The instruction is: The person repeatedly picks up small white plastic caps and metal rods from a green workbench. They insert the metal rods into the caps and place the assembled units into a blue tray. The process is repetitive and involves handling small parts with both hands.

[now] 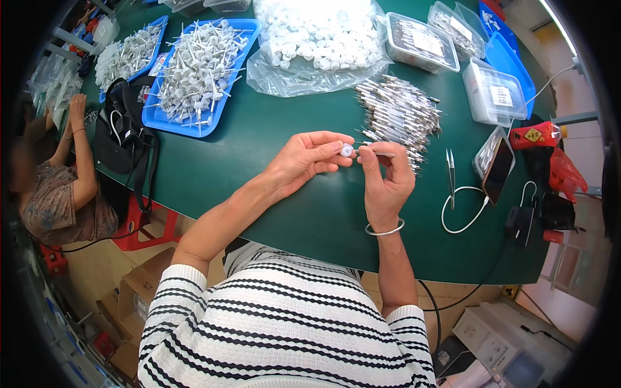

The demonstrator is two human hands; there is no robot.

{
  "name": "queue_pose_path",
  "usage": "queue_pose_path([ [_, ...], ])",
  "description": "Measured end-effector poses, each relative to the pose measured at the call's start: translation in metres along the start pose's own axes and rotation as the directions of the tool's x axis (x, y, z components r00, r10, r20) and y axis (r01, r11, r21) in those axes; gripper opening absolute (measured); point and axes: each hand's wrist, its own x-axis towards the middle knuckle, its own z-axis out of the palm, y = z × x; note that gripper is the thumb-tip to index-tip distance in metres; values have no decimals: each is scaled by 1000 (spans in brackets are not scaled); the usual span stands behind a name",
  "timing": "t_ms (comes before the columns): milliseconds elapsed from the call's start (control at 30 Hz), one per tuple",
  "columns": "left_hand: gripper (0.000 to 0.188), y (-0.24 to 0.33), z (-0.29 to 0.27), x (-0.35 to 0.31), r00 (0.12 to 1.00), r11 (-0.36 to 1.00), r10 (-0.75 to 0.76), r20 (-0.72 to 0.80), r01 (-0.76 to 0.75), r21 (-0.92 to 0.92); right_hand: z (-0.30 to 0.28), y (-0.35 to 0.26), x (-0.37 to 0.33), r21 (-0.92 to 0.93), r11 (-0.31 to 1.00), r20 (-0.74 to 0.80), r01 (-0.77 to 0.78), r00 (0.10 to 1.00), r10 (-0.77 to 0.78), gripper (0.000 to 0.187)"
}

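Note:
My left hand (297,161) pinches a small white round plastic cap (347,150) between thumb and fingers. Close beside it, my right hand (388,184) grips a thin metal rod (386,154) that points toward the cap. Whether the rod's tip touches the cap is hard to make out. Just beyond my right hand lies a heap of similar slim metal-and-white rods (401,116). A clear plastic bag (278,83) full of white caps lies farther back.
A blue tray (157,121) at left holds many white capped stems. Next to it are a black bag (116,145) and another person (65,187). Tweezers (451,178), a phone (499,169) with a white cable, and clear boxes (420,61) occupy the right side.

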Motion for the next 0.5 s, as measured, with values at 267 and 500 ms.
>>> queue_pose_path([
  [267,26,0,1,0,1000,999,14,-4,-14,48,-2,-1,0,-61,998,37,34,999,-32,13],
  [500,26,-1,2,0,1000,997,19,-15,-18,73,-4,-1,2,-113,990,68,81,995,-74,14],
])
